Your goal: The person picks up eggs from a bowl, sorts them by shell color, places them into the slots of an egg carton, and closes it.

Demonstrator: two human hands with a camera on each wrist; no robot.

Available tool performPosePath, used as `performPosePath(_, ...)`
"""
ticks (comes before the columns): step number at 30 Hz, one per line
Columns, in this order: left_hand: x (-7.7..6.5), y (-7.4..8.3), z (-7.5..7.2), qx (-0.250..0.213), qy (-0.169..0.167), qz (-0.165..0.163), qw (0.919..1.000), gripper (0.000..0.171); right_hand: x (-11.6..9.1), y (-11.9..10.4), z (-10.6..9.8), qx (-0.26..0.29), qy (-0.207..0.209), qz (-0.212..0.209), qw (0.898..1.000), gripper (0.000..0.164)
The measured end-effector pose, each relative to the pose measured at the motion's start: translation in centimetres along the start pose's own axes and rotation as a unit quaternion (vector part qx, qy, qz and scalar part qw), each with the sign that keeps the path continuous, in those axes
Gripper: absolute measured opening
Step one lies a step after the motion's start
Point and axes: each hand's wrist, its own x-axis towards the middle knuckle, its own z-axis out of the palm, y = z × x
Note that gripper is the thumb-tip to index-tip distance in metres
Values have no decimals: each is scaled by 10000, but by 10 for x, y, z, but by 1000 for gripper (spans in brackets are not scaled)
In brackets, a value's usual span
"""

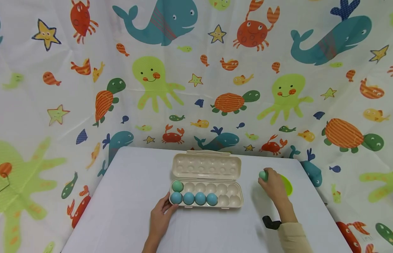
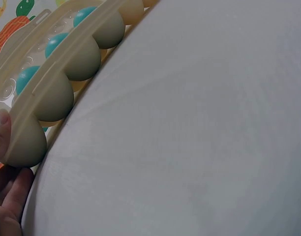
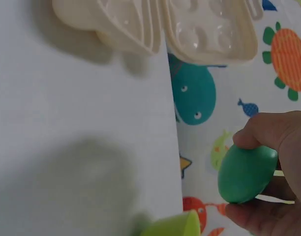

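My left hand (image 1: pixel 160 215) grips the left front corner of a cream toy egg carton (image 1: pixel 229 201), its thumb at the rim and its fingers low against the side in the left wrist view. The carton lies open, its lid (image 1: pixel 207 166) tipped back. Several blue toy eggs (image 1: pixel 200 198) fill the front row from the left, and one green egg (image 1: pixel 177 186) sits in the back left cup. Off to the right, my right hand (image 1: pixel 276 186) pinches another green egg (image 3: pixel 246 173) between thumb and fingers, over a lime-green bowl (image 1: pixel 288 186) that it partly hides.
A white cloth (image 1: pixel 120 211) covers the table. Behind it and at both sides hangs a curtain (image 1: pixel 183 77) printed with sea animals. A black strap (image 1: pixel 271 222) shows at my right wrist, beside a beige sleeve (image 1: pixel 294 237).
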Motion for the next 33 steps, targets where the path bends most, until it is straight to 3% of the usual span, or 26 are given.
performPosePath(15,-1,4,0,-36,-13,-10,10000,63,-9,-77,31,441,108,-541,9975,48)
performPosePath(24,-1,5,-2,-74,-78,56,9999,62,-15,-111,56,1135,468,-1269,9843,41)
performPosePath(33,-1,3,-1,31,-51,9,10000,63,-20,-144,81,1089,439,-1782,9770,35)
